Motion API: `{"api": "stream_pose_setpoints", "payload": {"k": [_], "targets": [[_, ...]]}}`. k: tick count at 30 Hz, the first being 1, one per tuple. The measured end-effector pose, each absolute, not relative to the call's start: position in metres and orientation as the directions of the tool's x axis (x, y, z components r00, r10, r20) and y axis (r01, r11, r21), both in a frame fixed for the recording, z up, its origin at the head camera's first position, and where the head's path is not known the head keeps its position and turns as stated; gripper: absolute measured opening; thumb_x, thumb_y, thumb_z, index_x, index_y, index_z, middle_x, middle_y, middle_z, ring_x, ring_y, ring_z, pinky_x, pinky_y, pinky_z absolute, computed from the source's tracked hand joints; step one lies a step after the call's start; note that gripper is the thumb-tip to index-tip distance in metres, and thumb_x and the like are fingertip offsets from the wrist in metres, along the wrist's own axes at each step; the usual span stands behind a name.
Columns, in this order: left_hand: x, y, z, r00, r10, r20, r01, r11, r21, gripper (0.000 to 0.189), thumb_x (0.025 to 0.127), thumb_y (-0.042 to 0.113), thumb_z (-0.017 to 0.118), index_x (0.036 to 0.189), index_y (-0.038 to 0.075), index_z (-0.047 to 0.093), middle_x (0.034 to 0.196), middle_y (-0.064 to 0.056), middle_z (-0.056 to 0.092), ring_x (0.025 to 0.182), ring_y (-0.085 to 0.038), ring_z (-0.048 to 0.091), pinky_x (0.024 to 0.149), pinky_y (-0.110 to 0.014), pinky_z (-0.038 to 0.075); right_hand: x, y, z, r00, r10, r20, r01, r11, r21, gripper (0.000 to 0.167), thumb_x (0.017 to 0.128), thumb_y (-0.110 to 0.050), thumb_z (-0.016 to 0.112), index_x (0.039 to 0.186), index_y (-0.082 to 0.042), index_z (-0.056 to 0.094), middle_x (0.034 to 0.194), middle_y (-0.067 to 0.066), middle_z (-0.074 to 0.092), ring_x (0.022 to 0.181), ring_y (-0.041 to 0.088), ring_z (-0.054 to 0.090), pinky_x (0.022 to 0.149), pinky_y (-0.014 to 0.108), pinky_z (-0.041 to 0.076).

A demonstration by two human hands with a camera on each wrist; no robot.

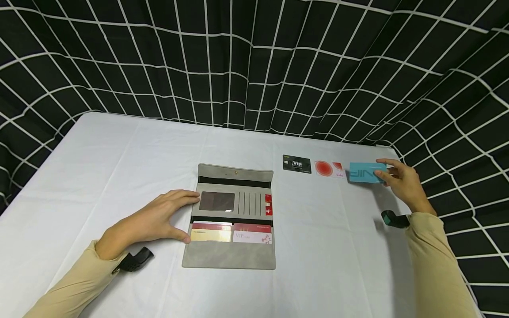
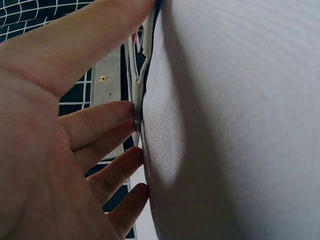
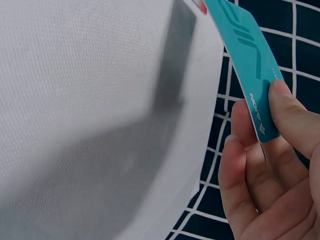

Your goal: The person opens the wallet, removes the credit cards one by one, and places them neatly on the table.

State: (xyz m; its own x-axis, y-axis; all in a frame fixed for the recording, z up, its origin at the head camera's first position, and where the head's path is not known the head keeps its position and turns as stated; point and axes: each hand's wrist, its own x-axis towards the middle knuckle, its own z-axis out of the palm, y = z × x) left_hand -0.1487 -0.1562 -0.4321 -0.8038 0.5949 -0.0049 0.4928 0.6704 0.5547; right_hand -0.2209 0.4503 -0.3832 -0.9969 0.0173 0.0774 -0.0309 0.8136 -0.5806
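Observation:
A grey wallet (image 1: 228,254) lies unfolded on the white table, its flap toward the back. Two visible front slots hold a yellow-and-red card (image 1: 211,234) and a pink VIP card (image 1: 252,236); a red card (image 1: 268,205) shows in the right inner slot. My left hand (image 1: 157,217) rests at the wallet's left edge, fingers fairly straight, thumb and fingertips touching it. At the far right, my right hand (image 1: 403,183) pinches a teal card (image 3: 245,55) by its right end between thumb and fingers. The card is raised above the cloth, casting a shadow.
Left of the teal card, a white card with a red circle (image 1: 330,169) and a black VIP card (image 1: 296,164) lie in a row on the white tablecloth (image 1: 318,247). A black curtain with white grid lines (image 1: 222,66) hangs behind the table and along its sides.

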Motion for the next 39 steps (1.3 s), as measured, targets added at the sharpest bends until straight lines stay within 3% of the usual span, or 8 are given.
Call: {"api": "stream_pose_setpoints", "payload": {"k": [10, 14, 17, 19, 26, 33, 37, 39], "targets": [[-0.148, -0.156, -0.432, -0.803, 0.596, 0.005, 0.498, 0.666, 0.555, 0.097, 0.065, 0.055, 0.083, 0.14, 0.002, 0.052, 0.148, -0.01, 0.05, 0.139, -0.034, 0.042, 0.11, -0.06, 0.034, -0.23, 0.453, -0.388, -0.997, 0.04, 0.062, 0.001, 0.849, -0.528, 0.051, 0.098, -0.029, 0.061, 0.141, -0.002, 0.052, 0.081, -0.028, 0.055, 0.068, -0.004, 0.06, 0.059, 0.019, 0.052], [-0.148, -0.156, -0.432, -0.8, 0.6, 0.02, 0.509, 0.66, 0.553, 0.097, 0.066, 0.058, 0.082, 0.14, 0.002, 0.053, 0.147, -0.01, 0.051, 0.138, -0.034, 0.043, 0.109, -0.06, 0.035, -0.234, 0.454, -0.391, -0.997, 0.048, 0.056, 0.013, 0.857, -0.516, 0.051, 0.099, -0.027, 0.06, 0.141, 0.001, 0.051, 0.092, 0.003, 0.066, 0.066, -0.01, 0.056, 0.058, 0.014, 0.051], [-0.148, -0.157, -0.431, -0.798, 0.603, 0.018, 0.51, 0.658, 0.554, 0.096, 0.067, 0.059, 0.081, 0.14, 0.002, 0.053, 0.147, -0.01, 0.051, 0.138, -0.034, 0.043, 0.109, -0.06, 0.035, -0.237, 0.453, -0.393, -0.997, 0.065, 0.042, 0.035, 0.86, -0.51, 0.053, 0.1, -0.025, 0.059, 0.142, 0.004, 0.048, 0.108, 0.03, 0.062, 0.061, -0.011, 0.056, 0.055, 0.013, 0.051], [-0.148, -0.157, -0.43, -0.797, 0.604, 0.015, 0.508, 0.658, 0.556, 0.096, 0.067, 0.059, 0.081, 0.14, 0.002, 0.053, 0.147, -0.01, 0.051, 0.138, -0.034, 0.043, 0.109, -0.06, 0.035, -0.239, 0.453, -0.394, -0.997, 0.073, 0.027, 0.049, 0.865, -0.499, 0.054, 0.101, -0.026, 0.057, 0.143, 0.006, 0.046, 0.114, 0.037, 0.058, 0.058, -0.009, 0.058, 0.054, 0.014, 0.051], [-0.148, -0.158, -0.429, -0.797, 0.604, 0.008, 0.505, 0.659, 0.558, 0.095, 0.068, 0.058, 0.081, 0.14, 0.003, 0.053, 0.147, -0.009, 0.051, 0.138, -0.033, 0.043, 0.109, -0.06, 0.035, -0.242, 0.452, -0.395, -0.996, 0.07, -0.055, 0.089, 0.834, -0.544, 0.062, 0.102, -0.029, 0.053, 0.148, 0.009, 0.036, 0.13, 0.042, 0.048, 0.061, -0.009, 0.06, 0.058, 0.012, 0.052], [-0.148, -0.158, -0.429, -0.797, 0.604, 0.014, 0.507, 0.656, 0.559, 0.096, 0.067, 0.058, 0.081, 0.14, 0.003, 0.053, 0.147, -0.009, 0.051, 0.137, -0.033, 0.043, 0.109, -0.06, 0.036, -0.244, 0.451, -0.394, -0.99, 0.06, -0.131, 0.124, 0.818, -0.562, 0.078, 0.097, -0.031, 0.062, 0.151, 0.012, 0.024, 0.143, 0.043, 0.038, 0.067, -0.016, 0.056, 0.063, 0.003, 0.042], [-0.148, -0.157, -0.43, -0.795, 0.606, 0.03, 0.516, 0.649, 0.559, 0.095, 0.067, 0.057, 0.082, 0.139, 0.002, 0.053, 0.146, -0.009, 0.052, 0.137, -0.033, 0.044, 0.108, -0.06, 0.036, -0.244, 0.45, -0.395, -0.99, 0.074, -0.116, 0.124, 0.845, -0.519, 0.075, 0.097, -0.028, 0.062, 0.15, 0.012, 0.027, 0.142, 0.041, 0.041, 0.094, 0.019, 0.069, 0.062, 0.002, 0.038], [-0.148, -0.157, -0.43, -0.795, 0.606, 0.031, 0.517, 0.648, 0.559, 0.095, 0.067, 0.057, 0.082, 0.139, 0.002, 0.053, 0.147, -0.009, 0.051, 0.137, -0.033, 0.044, 0.108, -0.06, 0.036, -0.244, 0.45, -0.396, -0.989, 0.085, -0.121, 0.134, 0.857, -0.497, 0.073, 0.098, -0.029, 0.06, 0.15, 0.012, 0.028, 0.142, 0.041, 0.041, 0.11, 0.043, 0.062, 0.067, 0.009, 0.043]]}}
